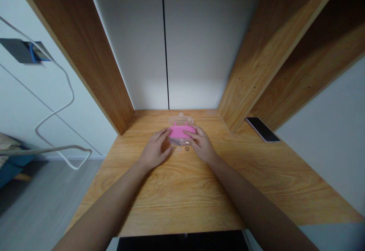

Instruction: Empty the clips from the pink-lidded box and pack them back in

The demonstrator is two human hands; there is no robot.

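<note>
A small clear box [179, 142] with its transparent lid [181, 120] raised stands toward the back of the wooden desk. Over its lower part lies a pink oval piece [178, 131]. My left hand [155, 149] touches the left end of the pink piece, thumb and fingers apart. At the right end, my right hand [202, 143] has its fingers on and around the pink piece. Just in front of the box lie a dark small ring [187, 149] and a pale small ring [179, 149]. What is inside the box is too small to tell.
A phone [262, 129] lies on the desk at the right, beyond an upright wooden panel [256, 65]. Another panel [85, 53] rises at the left. A white cable [72, 87] hangs left of the desk, near a wall socket [40, 51].
</note>
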